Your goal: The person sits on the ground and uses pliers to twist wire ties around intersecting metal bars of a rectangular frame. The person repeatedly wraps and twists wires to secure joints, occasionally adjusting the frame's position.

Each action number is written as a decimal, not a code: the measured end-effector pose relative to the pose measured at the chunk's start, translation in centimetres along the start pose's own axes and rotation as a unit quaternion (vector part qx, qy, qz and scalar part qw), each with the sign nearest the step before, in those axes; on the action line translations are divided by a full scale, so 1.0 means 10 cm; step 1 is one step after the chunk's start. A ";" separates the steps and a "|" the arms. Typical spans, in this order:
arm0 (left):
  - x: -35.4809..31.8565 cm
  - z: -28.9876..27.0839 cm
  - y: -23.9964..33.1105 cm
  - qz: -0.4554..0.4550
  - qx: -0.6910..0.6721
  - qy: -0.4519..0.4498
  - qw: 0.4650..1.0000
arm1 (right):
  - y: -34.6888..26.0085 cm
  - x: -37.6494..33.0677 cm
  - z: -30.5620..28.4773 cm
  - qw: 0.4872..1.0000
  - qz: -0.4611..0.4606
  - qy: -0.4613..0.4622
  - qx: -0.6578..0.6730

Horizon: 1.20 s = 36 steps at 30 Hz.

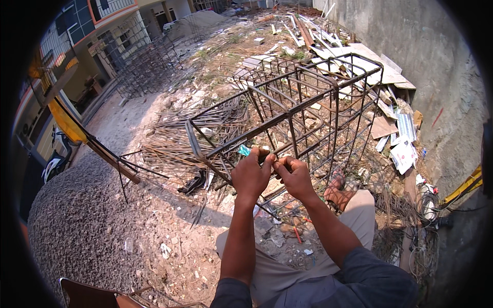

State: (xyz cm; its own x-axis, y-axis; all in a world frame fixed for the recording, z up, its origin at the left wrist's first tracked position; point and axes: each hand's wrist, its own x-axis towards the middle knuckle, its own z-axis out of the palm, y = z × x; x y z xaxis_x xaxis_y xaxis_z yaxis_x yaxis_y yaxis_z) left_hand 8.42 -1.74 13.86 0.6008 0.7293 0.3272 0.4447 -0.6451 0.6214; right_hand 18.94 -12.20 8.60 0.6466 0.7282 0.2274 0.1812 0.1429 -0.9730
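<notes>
Left hand and right hand are pinching tightly, contents unclear; the metal cage is stretching away rightward.

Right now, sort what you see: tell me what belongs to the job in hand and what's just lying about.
Apparently in the job:
Left hand and right hand, working close together
Rebar cage in front of them

Apparently just lying about:
Loose steel rods
Gravel heap
Pale boards by the wall
</notes>
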 end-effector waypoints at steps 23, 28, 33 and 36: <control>0.02 0.00 0.02 0.000 0.050 -0.009 0.999 | 0.19 0.28 0.14 0.996 0.075 0.057 -0.003; 0.02 0.03 -0.02 0.024 0.011 0.010 1.000 | 0.06 0.35 0.09 0.978 0.164 -0.028 0.125; 0.03 0.01 0.02 -0.012 0.036 -0.014 0.999 | 0.15 0.48 0.11 0.952 0.219 -0.032 0.209; 0.04 0.00 0.04 -0.025 0.048 -0.022 0.998 | 0.14 0.55 0.03 0.955 0.178 -0.137 0.195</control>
State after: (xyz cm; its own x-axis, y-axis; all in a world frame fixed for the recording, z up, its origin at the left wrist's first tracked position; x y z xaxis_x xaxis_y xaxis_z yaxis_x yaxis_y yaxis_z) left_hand 8.87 -1.71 14.23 0.6045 0.7514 0.2647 0.5345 -0.6289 0.5646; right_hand 22.53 -7.80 8.51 0.3872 0.9178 -0.0883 -0.3380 0.0522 -0.9397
